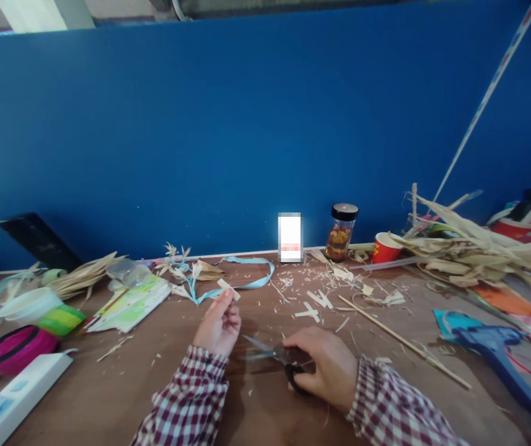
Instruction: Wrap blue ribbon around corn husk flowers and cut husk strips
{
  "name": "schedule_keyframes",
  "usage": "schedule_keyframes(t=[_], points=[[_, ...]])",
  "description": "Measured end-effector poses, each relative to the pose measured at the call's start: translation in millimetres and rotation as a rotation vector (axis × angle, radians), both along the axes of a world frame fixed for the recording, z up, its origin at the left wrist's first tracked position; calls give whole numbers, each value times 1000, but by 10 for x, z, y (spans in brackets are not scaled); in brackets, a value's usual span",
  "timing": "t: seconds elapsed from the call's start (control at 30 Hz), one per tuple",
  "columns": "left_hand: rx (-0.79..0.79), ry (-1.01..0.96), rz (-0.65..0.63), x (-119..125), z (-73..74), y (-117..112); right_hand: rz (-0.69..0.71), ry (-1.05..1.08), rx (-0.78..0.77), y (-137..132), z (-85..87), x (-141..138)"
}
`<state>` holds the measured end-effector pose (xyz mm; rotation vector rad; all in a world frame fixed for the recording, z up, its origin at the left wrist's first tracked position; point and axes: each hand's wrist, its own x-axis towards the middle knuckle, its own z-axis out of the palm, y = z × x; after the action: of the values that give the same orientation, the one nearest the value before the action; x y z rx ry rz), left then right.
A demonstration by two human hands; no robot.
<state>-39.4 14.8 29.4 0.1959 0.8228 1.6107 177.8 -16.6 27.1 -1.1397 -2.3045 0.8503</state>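
Between the thumb and fingers of my left hand (219, 323) is a small pale strip of dried husk (228, 289), its end sticking up past the fingertips. My right hand (325, 365) grips a pair of scissors (269, 352) by the black handles. The scissor blades stand apart and point left, just below and to the right of my left hand, not touching the strip. Several cut pale strips (314, 306) and small shavings lie on the brown table (265, 409) beyond my hands. A light blue ribbon (260, 282) curls behind my left hand.
A blue glue gun (492, 341) and a thin wooden stick (399, 337) lie to the right. Dried husks (488, 248) are heaped there near a red paper cup (386, 248). A lidded jar (341, 232) stands against the blue partition (246, 124). A white power strip (28, 396) lies left.
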Motion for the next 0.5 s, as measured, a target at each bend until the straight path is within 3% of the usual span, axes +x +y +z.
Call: schedule_keyframes(t=[0.17,0.3,0.5], points=[[-2,72,-10,-3,1,-5,81,-304,130,-129,182,-18],[-36,135,-76,124,-44,-37,143,-276,66,-145,87,-96],[-51,193,-146,247,-63,-92,122,-221,19,-148,26,-94]])
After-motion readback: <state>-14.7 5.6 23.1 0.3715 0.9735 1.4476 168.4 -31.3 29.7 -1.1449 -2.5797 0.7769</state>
